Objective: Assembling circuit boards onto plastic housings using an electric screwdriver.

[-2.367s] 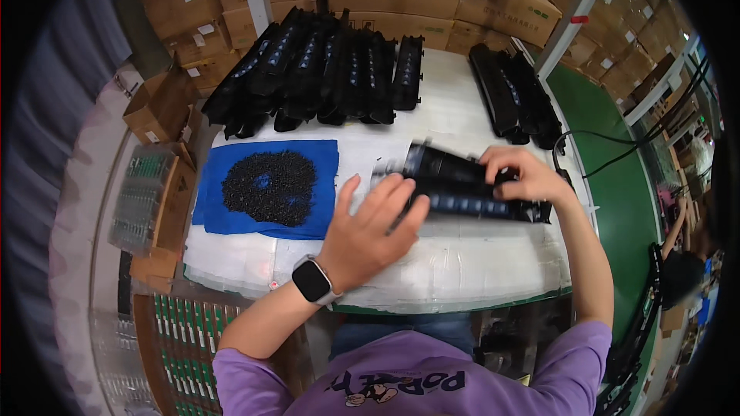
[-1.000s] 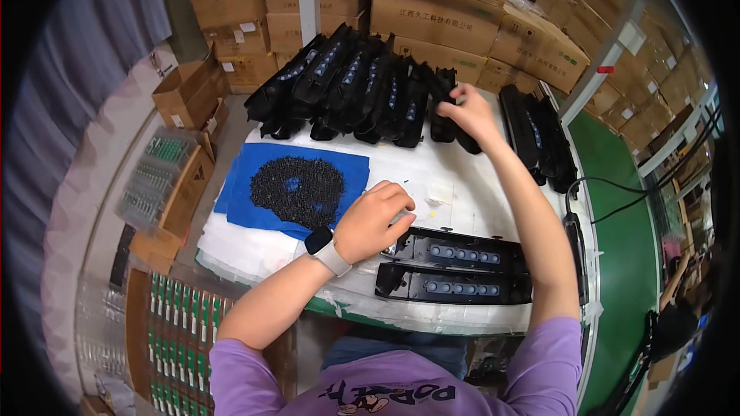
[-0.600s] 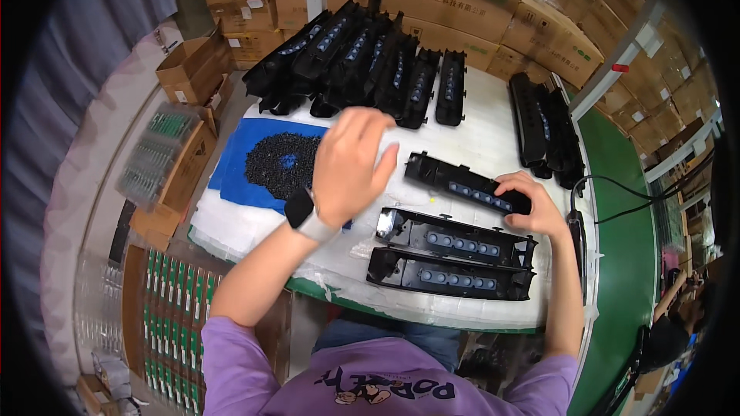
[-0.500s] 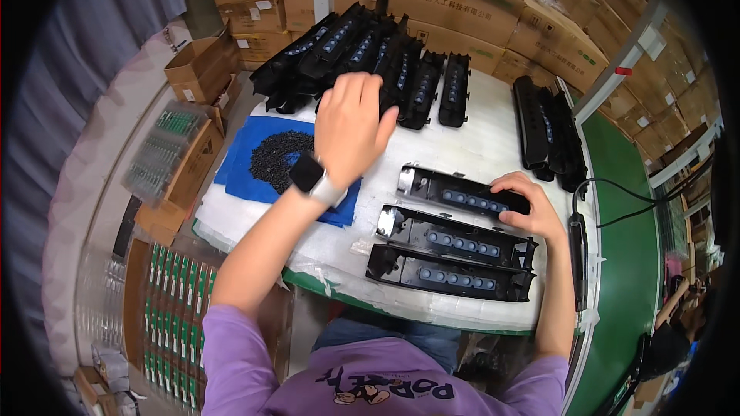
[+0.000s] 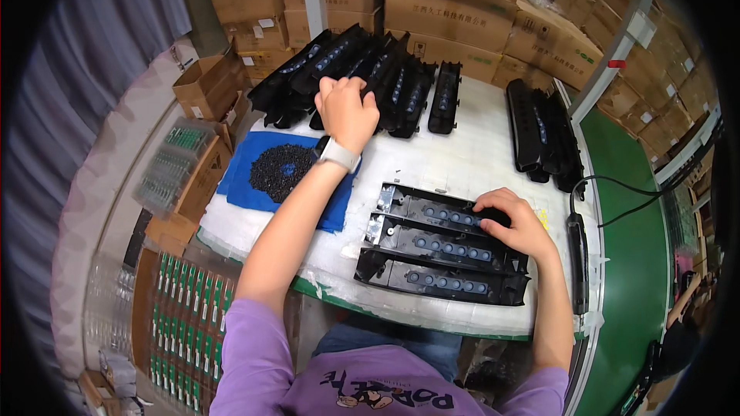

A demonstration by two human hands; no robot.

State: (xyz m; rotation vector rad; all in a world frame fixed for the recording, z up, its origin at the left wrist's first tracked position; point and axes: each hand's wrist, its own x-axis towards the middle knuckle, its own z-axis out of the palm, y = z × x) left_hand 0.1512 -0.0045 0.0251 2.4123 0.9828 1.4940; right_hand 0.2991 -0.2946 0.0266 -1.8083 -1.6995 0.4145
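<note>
Three long black plastic housings lie side by side near the table's front, each with a row of blue-grey round buttons. My right hand (image 5: 515, 222) grips the right end of the farthest housing (image 5: 428, 207), thumb on the near side and fingers over the far side. The middle housing (image 5: 401, 234) and the nearest housing (image 5: 389, 270) rest close against it. Farther left, my left hand (image 5: 348, 113) curls its fingers over a housing in a heap of black housings (image 5: 289, 81); its fingertips are hidden. A watch with a pale strap (image 5: 339, 154) is on that wrist.
Small black parts (image 5: 271, 173) lie heaped on a blue cloth (image 5: 331, 212) at the left. More black housings (image 5: 528, 127) stand at the right, near a corded black tool (image 5: 577, 262). Cartons (image 5: 447, 19) are stacked behind the table; green circuit boards (image 5: 189, 293) fill a box below left.
The farthest front housing has come nearer, now against the middle one, with my right hand still on it. My left hand's fingers have curled onto the heap. The view has shifted slightly.
</note>
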